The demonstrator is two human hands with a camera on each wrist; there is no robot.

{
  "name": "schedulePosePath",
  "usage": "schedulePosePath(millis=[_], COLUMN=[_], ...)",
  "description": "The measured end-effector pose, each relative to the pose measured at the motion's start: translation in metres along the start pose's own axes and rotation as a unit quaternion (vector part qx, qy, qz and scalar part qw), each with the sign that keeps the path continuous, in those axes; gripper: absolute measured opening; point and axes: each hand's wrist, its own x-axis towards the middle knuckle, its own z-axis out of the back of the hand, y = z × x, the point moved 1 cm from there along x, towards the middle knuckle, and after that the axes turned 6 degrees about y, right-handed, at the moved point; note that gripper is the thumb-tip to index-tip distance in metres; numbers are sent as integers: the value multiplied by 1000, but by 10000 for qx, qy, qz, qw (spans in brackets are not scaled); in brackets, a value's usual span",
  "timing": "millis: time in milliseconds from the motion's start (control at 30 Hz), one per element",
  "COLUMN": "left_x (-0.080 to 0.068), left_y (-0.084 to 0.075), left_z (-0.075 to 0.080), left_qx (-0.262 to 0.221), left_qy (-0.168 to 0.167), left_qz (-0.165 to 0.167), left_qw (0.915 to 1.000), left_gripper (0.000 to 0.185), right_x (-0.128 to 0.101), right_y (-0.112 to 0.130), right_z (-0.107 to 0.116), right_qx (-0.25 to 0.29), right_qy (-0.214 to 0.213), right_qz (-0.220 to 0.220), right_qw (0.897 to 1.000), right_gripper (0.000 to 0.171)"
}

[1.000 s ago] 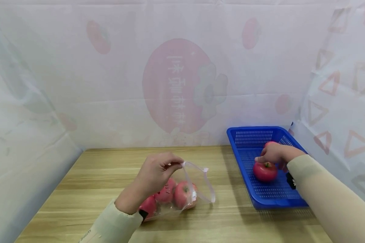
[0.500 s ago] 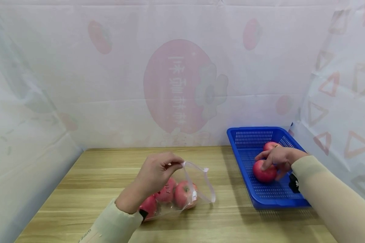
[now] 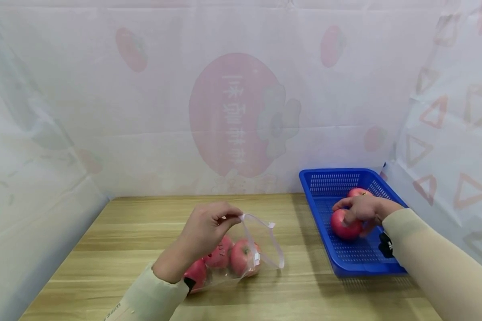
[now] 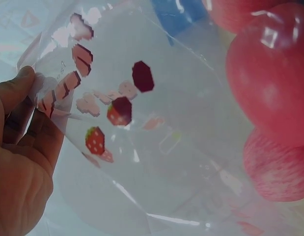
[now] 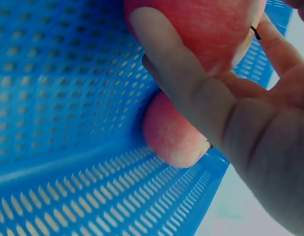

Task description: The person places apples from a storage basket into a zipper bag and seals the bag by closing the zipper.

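While a left hand [image 3: 206, 229] pinches the upper edge of a clear bag [image 3: 280, 258] at the lower centre of the head view, the bag's mouth facing right and its length running from lower left to right, a right hand [image 3: 363, 209] curves its fingers round a nearly round red apple [image 3: 339, 225] in a blue basket [image 3: 369, 268] at the frame's right. A second apple [image 3: 358, 191] lies just behind; bagged apples [image 3: 242, 257] rest on the desk [image 3: 144, 236]. From the left wrist, thumb and fingertips nip the bag at the left, fruit filling the upper right. From the right wrist, parted fingers straddle the red apple at upper centre, its dark stem [image 5: 256, 33] pointing lower right.
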Motion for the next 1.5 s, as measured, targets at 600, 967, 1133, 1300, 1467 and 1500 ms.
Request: schedulePosePath(millis=[600, 967, 1133, 1300, 1467, 1500], left_x=[2, 1, 2, 3, 2, 3], left_y=[-2, -1, -1, -1, -2, -2], left_z=[-1, 0, 2, 2, 3, 3], left_qx=[-82, -24, 73, 90, 149, 165], left_qy=[15, -38, -81, -62, -22, -13], left_qz=[124, 194, 208, 241, 288, 281], left_qw=[9999, 9998, 9997, 9997, 9995, 9995], left_gripper=[12, 13, 15, 16, 17, 17], right_x=[-45, -62, -52, -41, -38, -37], right_y=[56, 85, 85, 81, 80, 80], right_z=[-34, -148, -180, -192, -193, -193], right_qx=[2039, -963, -2403, -2722, -3161, -3259], right_qy=[-539, -2197, -2571, -2254, -1935, -1873], right_qz=[2389, 5108, 5908, 5962, 6022, 6037], right_qw=[9479, 8256, 7260, 7209, 7071, 7031], right_gripper=[67, 60, 62, 61, 63, 63])
